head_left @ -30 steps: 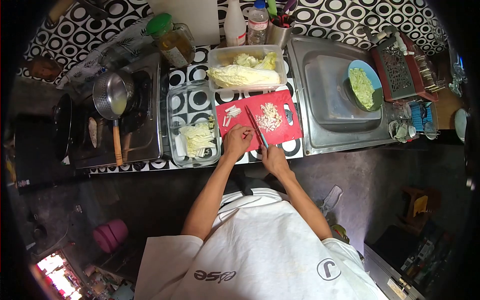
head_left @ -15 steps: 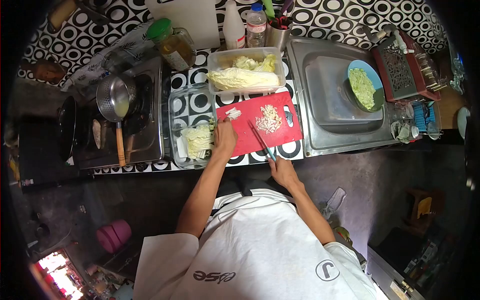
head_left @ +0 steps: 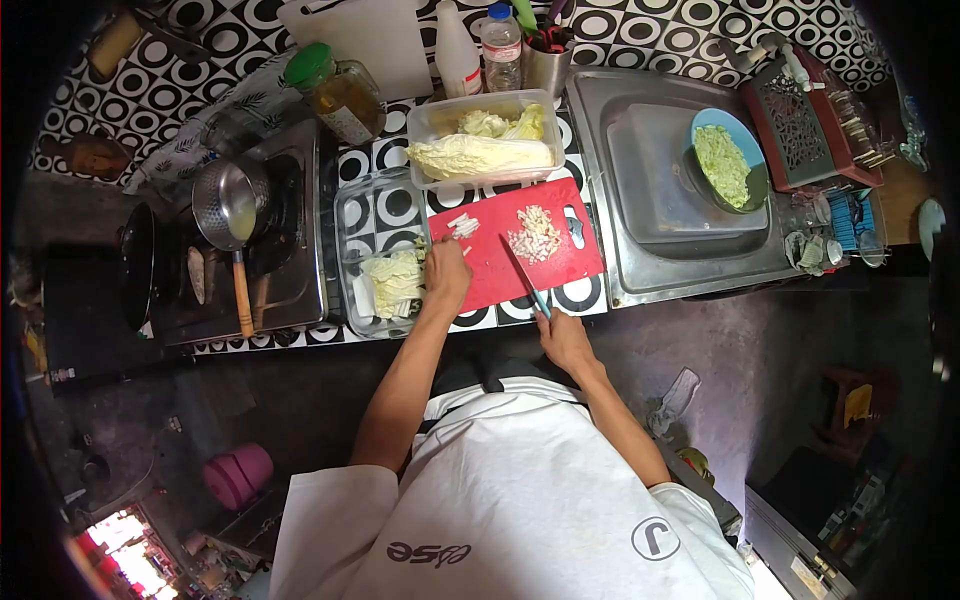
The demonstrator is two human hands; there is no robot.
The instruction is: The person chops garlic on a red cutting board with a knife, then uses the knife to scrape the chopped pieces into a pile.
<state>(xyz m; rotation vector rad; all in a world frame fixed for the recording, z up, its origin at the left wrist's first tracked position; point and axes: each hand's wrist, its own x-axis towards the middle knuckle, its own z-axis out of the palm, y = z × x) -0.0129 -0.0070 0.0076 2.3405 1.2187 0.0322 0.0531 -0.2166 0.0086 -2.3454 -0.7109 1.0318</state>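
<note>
A red cutting board (head_left: pixel 485 280) lies on the tiled counter, with a pile of chopped pale pieces (head_left: pixel 535 236) near its handle and a small group of white strips (head_left: pixel 462 225) at its upper left. My right hand (head_left: pixel 566 342) is closed round the handle of a knife (head_left: pixel 524 274), whose blade points up over the board. My left hand (head_left: pixel 447 272) rests at the board's left edge, fingers drawn together; what they hold, if anything, is too small to name. Beside it, a clear container (head_left: pixel 350 215) holds cabbage pieces (head_left: pixel 393 283).
Behind the board is a plastic box (head_left: pixel 418 124) with cabbage (head_left: pixel 480 157). A sink (head_left: pixel 625 281) at right bears a blue bowl (head_left: pixel 757 152) of shredded greens. A saucepan (head_left: pixel 228 205) sits on the stove at left. Bottles and a jar (head_left: pixel 345 105) stand behind.
My left hand has shifted slightly down and away from the white strips, which now show more fully. The knife stays in my right hand, and the view has shifted a little.
</note>
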